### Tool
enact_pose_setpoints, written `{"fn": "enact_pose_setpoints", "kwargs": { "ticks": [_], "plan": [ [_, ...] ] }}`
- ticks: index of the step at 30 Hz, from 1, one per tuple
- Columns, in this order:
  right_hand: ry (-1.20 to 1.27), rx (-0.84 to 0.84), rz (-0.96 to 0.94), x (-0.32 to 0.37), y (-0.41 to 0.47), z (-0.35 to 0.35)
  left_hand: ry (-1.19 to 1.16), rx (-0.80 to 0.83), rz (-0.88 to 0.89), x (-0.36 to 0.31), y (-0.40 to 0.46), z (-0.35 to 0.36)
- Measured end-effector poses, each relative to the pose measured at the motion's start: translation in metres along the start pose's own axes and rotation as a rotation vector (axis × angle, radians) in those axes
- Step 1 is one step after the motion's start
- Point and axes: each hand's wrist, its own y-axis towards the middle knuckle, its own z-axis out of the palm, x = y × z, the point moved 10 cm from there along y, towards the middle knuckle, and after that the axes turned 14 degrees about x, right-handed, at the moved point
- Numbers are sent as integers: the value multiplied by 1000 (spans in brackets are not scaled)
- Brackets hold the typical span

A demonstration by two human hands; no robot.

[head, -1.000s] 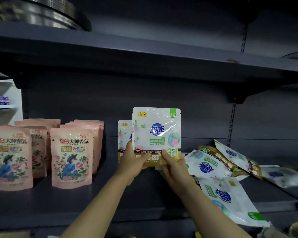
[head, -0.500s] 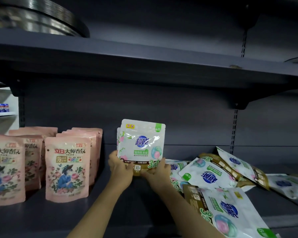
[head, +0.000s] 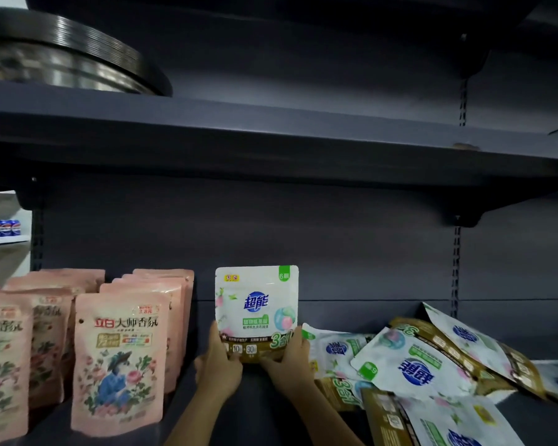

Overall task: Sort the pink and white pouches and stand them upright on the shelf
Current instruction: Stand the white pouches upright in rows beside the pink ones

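Note:
A white pouch (head: 256,304) with a blue logo and a gold base stands upright at the middle of the dark shelf (head: 207,423). My left hand (head: 218,370) grips its lower left corner. On its lower right corner sits my right hand (head: 289,365). Whether another white pouch stands behind it is hidden. Pink pouches (head: 118,362) stand upright in rows on the left. A loose pile of white pouches (head: 413,368) lies flat and tilted on the right.
The upper shelf board (head: 271,133) hangs close overhead and carries a stack of metal pans (head: 68,66). Cans (head: 0,228) sit on a far shelf at the left edge. A gap of bare shelf separates the pink rows from the held pouch.
Both hands have carried the white pouch down and back toward the shelf's rear, from raised in front to standing at shelf level. The view has tilted upward.

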Motion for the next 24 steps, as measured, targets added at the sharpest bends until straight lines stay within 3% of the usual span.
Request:
{"fn": "enact_pose_setpoints", "kwargs": {
  "ticks": [11, 24],
  "plan": [
    [20, -75, 74, -20, 8, -5, 156, 49, -22, -2, 1, 6],
    [47, -109, 66, -30, 17, -4, 109, 97, -15, 3, 4, 8]
  ]
}}
